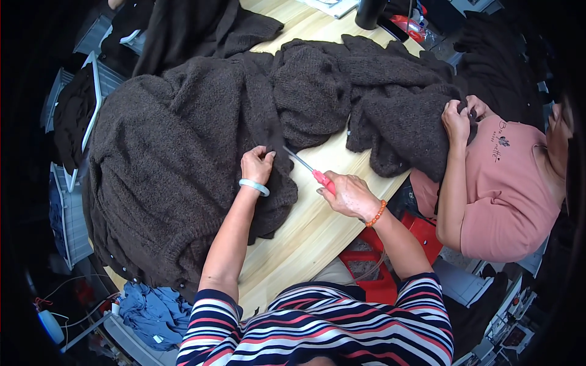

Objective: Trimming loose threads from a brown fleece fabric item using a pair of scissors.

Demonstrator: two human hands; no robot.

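Observation:
A large dark brown knit cardigan is heaped on the table in front of me, small buttons showing along its lower left edge. My left hand is closed in a pinch on the cardigan's front edge band. In my right hand is a tool with a pinkish-red handle and a slim metal shaft; its exact kind is unclear. The shaft's tip points up and left, close to the cardigan's band beside my left fingers. Whether the tip touches the knit cannot be made out.
More dark knitwear lies across the pale wooden table. At right, a person in a pink top holds a dark knit piece. A red stool stands under the edge. Blue cloth lies lower left; a black cylinder stands at the back.

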